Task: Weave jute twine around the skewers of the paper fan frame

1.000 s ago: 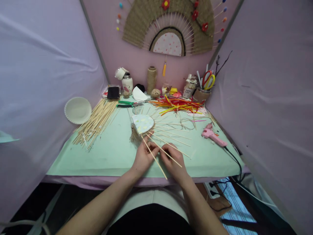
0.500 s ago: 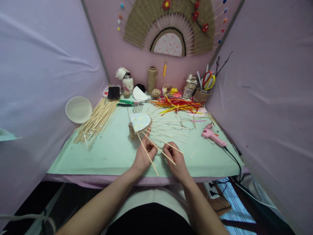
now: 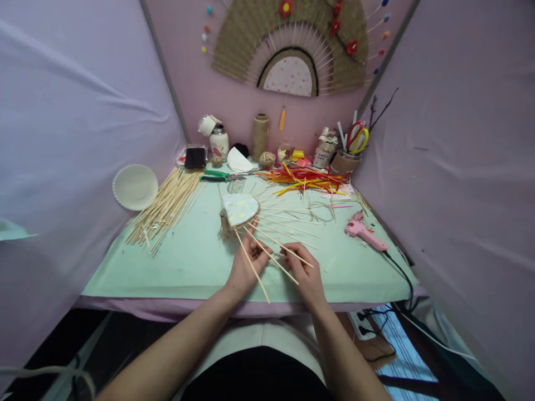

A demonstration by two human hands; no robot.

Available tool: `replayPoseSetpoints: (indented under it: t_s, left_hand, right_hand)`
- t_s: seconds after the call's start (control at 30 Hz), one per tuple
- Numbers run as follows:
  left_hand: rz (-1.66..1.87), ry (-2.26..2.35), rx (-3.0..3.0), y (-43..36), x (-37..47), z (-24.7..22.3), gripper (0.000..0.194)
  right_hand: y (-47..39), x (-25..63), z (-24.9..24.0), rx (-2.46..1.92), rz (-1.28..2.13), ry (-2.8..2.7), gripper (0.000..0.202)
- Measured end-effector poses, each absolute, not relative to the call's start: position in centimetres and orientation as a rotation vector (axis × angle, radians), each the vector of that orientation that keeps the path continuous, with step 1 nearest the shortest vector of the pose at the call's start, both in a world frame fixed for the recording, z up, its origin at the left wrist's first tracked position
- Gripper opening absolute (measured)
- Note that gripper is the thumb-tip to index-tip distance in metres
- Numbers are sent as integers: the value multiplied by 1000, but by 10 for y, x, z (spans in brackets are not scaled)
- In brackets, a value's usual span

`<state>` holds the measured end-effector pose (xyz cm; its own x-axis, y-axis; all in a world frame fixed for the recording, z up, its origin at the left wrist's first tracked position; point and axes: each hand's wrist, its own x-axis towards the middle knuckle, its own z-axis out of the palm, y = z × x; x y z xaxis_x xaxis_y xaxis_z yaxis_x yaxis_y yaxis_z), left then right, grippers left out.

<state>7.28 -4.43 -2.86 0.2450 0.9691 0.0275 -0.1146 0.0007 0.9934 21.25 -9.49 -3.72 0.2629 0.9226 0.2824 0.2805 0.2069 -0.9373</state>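
Note:
A small half-round fan piece (image 3: 241,209), pale with yellow patches and a twine-wrapped edge, lies mid-table. Thin wooden sticks (image 3: 288,224) radiate from its rim to the right and toward me. My left hand (image 3: 247,264) is under the nearest sticks, one finger reaching up to the rim and the others curled closed at the fan. Beside it, my right hand (image 3: 303,273) has its fingertips pinched among the stick ends. Between the hands runs a thin strand that looks like twine, partly hidden by fingers and sticks.
Loose sticks (image 3: 167,209) lie in a pile at left, near a white dish (image 3: 135,187). Behind are green-handled pliers (image 3: 215,176), a twine spool (image 3: 261,136) and red and yellow strips (image 3: 307,181). A corded pink glue gun (image 3: 363,231) lies at right.
My right hand has turned slightly and its fingers have straightened somewhat, shifting a little to the right. The near sticks have dipped slightly. My left hand stays almost in place.

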Motion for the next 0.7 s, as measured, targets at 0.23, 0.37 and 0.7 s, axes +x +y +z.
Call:
replayPoseSetpoints:
  t_s: [0.23,0.37,0.7]
  left_hand:
    - [1074,910,1236,-45,73,-29,88]
    - [1084,914,1252,-44,73,-31,87]
    - [1092,921,1248,-45,73,-30,85]
  right_hand:
    - [-96,202,-39,-1279,200,-1605,15]
    - [-94,197,-36,-1315,116,-1640,7]
    - [-92,197,-42,-1358,187,-1569,14]
